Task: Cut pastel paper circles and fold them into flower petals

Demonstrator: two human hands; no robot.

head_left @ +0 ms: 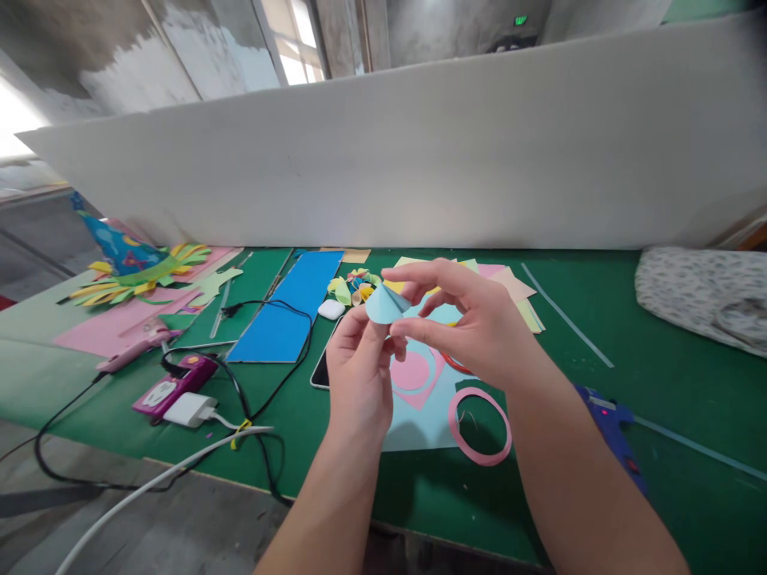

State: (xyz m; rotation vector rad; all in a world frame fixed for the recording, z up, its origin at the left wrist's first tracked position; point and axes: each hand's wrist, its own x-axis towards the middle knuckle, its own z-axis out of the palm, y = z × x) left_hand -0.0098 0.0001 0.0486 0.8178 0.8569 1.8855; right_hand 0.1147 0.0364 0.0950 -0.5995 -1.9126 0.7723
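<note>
A small light-blue paper cone [385, 304] is held up above the table, its tip upward. My left hand [361, 363] grips its lower edge between thumb and fingers. Around its right side is my right hand [473, 315], thumb near the cone's rim and forefinger stretched over its top; whether the fingertips press on it is hard to tell. Below the hands lie a light-blue sheet [419, 431], a pink paper disc [410, 370] and a pink paper ring [480, 459].
On the green table [419, 511] are a blue board [288, 307], a phone [321, 369], a white case [331, 310], a purple power strip [176, 386] with cables, a pink glue gun [133, 350] and a party hat [123, 247]. A white panel [383, 160] stands behind.
</note>
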